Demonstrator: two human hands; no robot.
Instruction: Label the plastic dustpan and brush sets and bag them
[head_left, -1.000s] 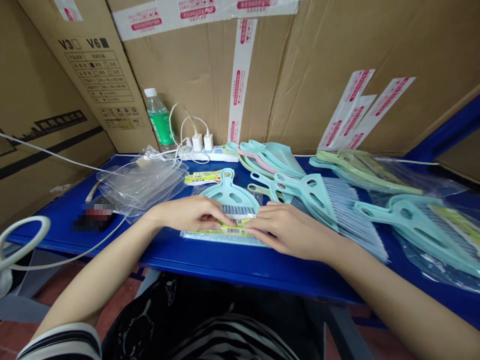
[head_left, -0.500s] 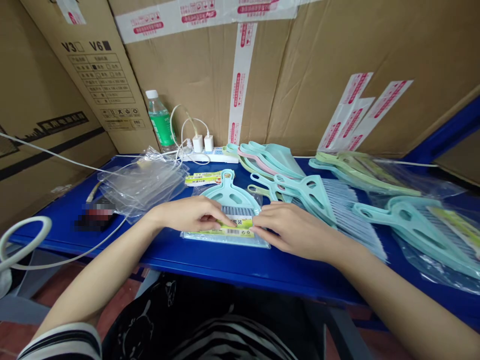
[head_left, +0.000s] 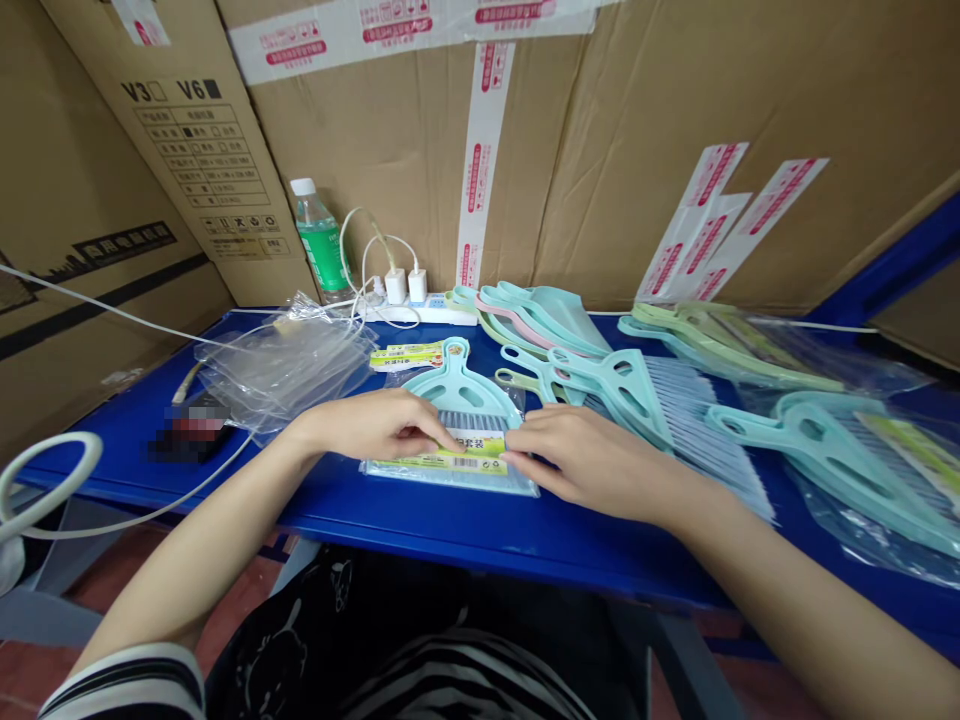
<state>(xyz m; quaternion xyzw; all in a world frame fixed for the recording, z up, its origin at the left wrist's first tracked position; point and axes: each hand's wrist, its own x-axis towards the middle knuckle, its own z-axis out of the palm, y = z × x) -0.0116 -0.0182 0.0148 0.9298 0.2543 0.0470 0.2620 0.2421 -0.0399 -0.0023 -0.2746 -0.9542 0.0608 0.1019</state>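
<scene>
A light blue dustpan and brush set [head_left: 457, 392] lies in front of me in a clear bag, handle pointing away. Across its bristles is a yellow-green label card [head_left: 472, 462]. My left hand [head_left: 382, 425] rests over the left part of the card, index finger stretched along it and the other fingers curled. My right hand [head_left: 581, 460] touches the card's right end with closed fingertips, so the card is pinched or pressed there. More label cards [head_left: 409, 356] lie behind my left hand.
Clear plastic bags [head_left: 285, 365] lie at the left, near a dark blurred object [head_left: 191, 430]. Behind stand a bottle [head_left: 322, 245] and a power strip [head_left: 427, 312]. Loose dustpans [head_left: 562, 320] and brushes [head_left: 630, 395] lie right of centre, bagged sets [head_left: 862, 470] farther right.
My left index finger has drawn back slightly to the left, uncovering more of the label's print. My right hand has hardly moved.
</scene>
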